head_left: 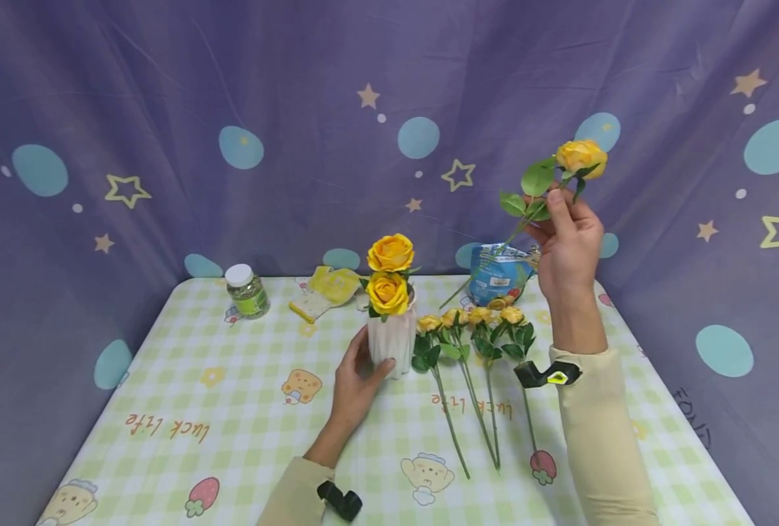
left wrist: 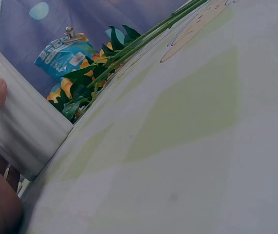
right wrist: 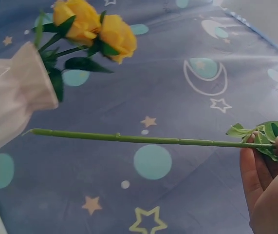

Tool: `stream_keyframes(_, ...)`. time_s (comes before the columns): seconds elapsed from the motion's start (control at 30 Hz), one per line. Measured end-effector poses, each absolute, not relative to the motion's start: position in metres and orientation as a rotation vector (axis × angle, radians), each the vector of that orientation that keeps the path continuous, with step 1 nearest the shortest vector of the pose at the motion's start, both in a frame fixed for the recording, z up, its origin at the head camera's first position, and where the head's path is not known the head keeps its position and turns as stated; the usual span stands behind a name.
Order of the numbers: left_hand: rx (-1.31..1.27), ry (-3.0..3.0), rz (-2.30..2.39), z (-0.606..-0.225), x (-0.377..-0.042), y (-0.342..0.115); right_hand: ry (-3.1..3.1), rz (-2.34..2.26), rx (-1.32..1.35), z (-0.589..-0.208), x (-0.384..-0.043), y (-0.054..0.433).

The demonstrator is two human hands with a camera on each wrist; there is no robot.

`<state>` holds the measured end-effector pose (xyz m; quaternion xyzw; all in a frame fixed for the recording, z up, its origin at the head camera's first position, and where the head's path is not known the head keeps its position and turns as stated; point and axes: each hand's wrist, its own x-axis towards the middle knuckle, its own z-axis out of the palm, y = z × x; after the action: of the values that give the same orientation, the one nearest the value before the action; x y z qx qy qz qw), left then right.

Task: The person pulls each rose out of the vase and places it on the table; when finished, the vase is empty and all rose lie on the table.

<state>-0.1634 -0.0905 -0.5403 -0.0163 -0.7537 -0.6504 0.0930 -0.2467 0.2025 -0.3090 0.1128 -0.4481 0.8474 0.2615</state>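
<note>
My right hand (head_left: 568,237) pinches a yellow artificial rose (head_left: 582,158) by its stem just under the leaves, raised above the table's back right. Its long green stem (right wrist: 143,140) slants down towards the vase, and the stem's end is apart from the vase rim in the right wrist view. Around the lower part of the white ribbed vase (head_left: 391,347) curls my left hand (head_left: 356,383), its thumb on the near side. Two yellow roses (head_left: 389,292) stand in the vase, which is upright on the table.
Several yellow roses (head_left: 480,315) lie side by side right of the vase, stems towards me. Behind them stands a blue pouch (head_left: 498,274) with a clip. A white-lidded jar (head_left: 248,292) and yellow-white gloves (head_left: 327,288) lie at the back left. A patterned curtain (head_left: 310,95) encloses the table.
</note>
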Motion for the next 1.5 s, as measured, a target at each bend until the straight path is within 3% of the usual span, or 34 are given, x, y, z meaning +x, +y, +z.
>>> stream_keyframes(0.47,-0.058,-2.22,-1.94,-0.542,-0.164,-0.092,-1.548,2.244,0.246,-0.356,-0.239,0.212)
stream_keyframes(1.5,-0.053,-2.243,-1.907,-0.543,-0.164,-0.091,-1.696,2.213,-0.027,-0.408,-0.208,0.255)
